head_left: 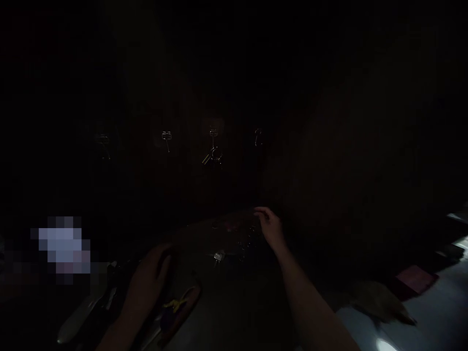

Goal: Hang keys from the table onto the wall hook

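The scene is very dark. My left hand (148, 278) hovers low left of centre, thumb and fingers slightly apart, with nothing visible between them. Ahead, my right hand (269, 226) reaches over the far part of a dark surface (234, 302). Its fingers are loosely bent and point left; no held thing shows. Between the hands lies a small shiny metal piece (219, 256), too dim to name surely. Several small glints (244, 244) dot the surface beside my right hand. Close to my left hand is a long reddish-brown item (186, 309) with a yellow part (176, 304).
A row of metal hooks (166, 136) shows on the dark upright face ahead. A ring with thin pieces (216, 154) hangs from one. At right, a pink block (417, 279) and a greyish item (382, 302) rest on a pale surface (438, 312). A blurred patch covers the left.
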### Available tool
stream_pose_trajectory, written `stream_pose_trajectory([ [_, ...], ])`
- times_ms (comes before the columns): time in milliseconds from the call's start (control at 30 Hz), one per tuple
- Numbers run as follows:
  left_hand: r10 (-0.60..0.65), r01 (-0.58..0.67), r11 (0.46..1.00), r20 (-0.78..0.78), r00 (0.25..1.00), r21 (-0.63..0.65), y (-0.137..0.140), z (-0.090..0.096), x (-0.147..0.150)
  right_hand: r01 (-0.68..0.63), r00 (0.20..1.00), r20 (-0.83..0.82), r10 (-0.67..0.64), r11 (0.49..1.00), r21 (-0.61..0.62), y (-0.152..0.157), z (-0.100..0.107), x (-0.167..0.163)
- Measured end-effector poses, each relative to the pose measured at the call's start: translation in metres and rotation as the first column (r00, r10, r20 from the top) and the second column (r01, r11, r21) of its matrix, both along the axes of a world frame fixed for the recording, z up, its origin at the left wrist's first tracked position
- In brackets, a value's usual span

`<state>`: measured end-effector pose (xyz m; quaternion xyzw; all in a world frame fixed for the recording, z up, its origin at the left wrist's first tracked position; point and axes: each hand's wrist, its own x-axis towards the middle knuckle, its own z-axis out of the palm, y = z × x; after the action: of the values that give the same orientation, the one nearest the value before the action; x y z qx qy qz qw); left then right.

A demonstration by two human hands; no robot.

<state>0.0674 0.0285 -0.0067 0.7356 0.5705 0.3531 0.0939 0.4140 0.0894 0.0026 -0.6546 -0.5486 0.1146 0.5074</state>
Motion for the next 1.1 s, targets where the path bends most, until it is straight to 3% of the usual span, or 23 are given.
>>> stream_pose_trajectory([
  [167,0.016,-0.017,0.999,0.026,1.000,0.043,-0.001,0.003,-0.002,-0.074,0.952,0.284,0.115,0.986,-0.151,-0.001,-0.006,-0.001],
  [400,0.030,-0.032,0.997,0.036,0.999,0.065,-0.001,0.008,-0.005,-0.039,0.930,0.346,0.122,0.971,-0.237,-0.004,-0.007,0.006],
  [533,0.047,-0.049,0.998,0.035,0.998,0.049,-0.001,0.009,-0.004,-0.185,0.886,0.360,0.292,0.935,-0.303,-0.007,-0.004,0.016],
  [633,0.034,-0.035,0.999,0.039,0.999,0.026,-0.001,0.007,-0.004,-0.219,0.868,0.351,0.351,0.906,-0.363,-0.012,-0.003,0.023],
  [967,-0.002,0.002,1.000,0.010,1.000,-0.014,0.002,0.005,-0.004,-0.158,0.877,0.381,0.292,0.925,-0.345,-0.011,-0.005,0.019],
  [1100,-0.005,0.005,1.000,0.003,1.000,-0.013,0.003,0.004,-0.004,-0.031,0.891,0.418,0.178,0.942,-0.335,-0.011,-0.004,0.021],
])
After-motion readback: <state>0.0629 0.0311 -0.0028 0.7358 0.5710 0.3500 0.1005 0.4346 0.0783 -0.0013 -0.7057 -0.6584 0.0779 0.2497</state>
